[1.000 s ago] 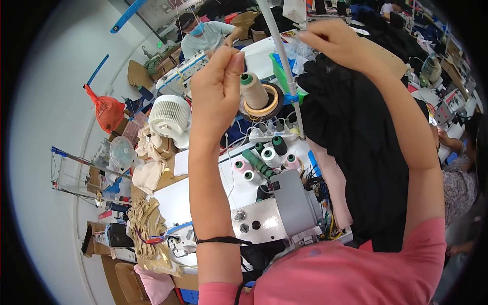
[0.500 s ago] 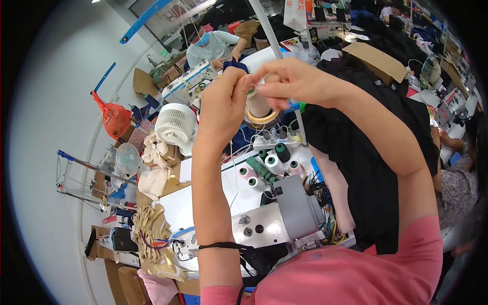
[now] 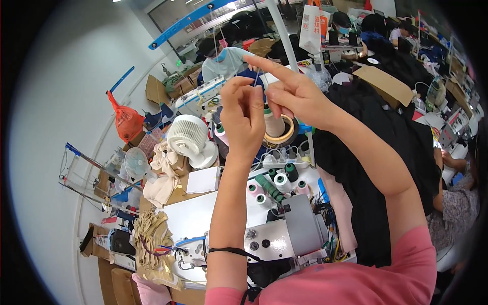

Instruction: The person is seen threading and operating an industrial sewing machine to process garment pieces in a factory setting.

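Both my arms reach up over the sewing table. My left hand (image 3: 244, 113) is closed, thumb and fingertips pinched on a thin strand that looks like thread (image 3: 257, 76). Beside it, my right hand (image 3: 297, 94) has its index finger stretched out over the strand, while the thumb and the other fingers are pinched together at it. Just below the hands stands a cream thread cone (image 3: 274, 124) on a round yellow-rimmed base. Under my forearms is a white and grey sewing machine (image 3: 274, 239). Several small thread spools (image 3: 281, 181) stand behind it.
A white fan (image 3: 188, 137) stands left of my hands, near a white box (image 3: 202, 180). Tan fabric pieces (image 3: 152, 239) lie at the machine's left. Black cloth (image 3: 376, 168) is heaped on the right. A pole (image 3: 281, 33) rises behind my hands; a co-worker (image 3: 226, 63) sits beyond.
The view has shifted, so the surroundings appear lower and further right. My hands have drawn slightly apart, and my right index finger has straightened from a curled position.
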The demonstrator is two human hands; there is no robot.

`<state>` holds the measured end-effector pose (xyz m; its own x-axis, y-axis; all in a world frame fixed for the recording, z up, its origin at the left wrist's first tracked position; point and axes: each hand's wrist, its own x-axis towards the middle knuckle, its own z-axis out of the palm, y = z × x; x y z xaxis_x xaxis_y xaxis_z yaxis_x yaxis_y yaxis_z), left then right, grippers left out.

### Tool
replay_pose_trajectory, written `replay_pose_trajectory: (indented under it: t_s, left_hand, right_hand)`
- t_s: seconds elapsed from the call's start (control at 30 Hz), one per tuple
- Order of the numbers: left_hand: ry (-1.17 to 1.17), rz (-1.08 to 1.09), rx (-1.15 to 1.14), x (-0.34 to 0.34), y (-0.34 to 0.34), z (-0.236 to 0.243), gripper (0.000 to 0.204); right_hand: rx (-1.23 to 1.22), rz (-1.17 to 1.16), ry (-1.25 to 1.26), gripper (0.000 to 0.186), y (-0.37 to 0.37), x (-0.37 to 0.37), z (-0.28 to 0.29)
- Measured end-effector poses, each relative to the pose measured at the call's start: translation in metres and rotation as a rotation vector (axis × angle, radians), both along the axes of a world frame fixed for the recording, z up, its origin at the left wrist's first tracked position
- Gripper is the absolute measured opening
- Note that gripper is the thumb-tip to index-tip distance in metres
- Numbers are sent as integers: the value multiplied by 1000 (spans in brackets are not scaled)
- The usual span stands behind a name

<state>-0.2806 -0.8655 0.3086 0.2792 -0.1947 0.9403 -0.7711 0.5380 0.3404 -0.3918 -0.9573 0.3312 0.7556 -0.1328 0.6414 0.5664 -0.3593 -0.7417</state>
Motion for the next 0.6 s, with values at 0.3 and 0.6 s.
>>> replay_pose_trajectory:
  t_s: [0.3,0.6]
  left_hand:
    - [415,-514,112,0,3,10,8]
    - [519,-533,470,19,21,26,15]
  right_hand:
    - [-485,-363,-176,61,-8,17,3]
    - [-1555,-760,-609,58,-35,11,40]
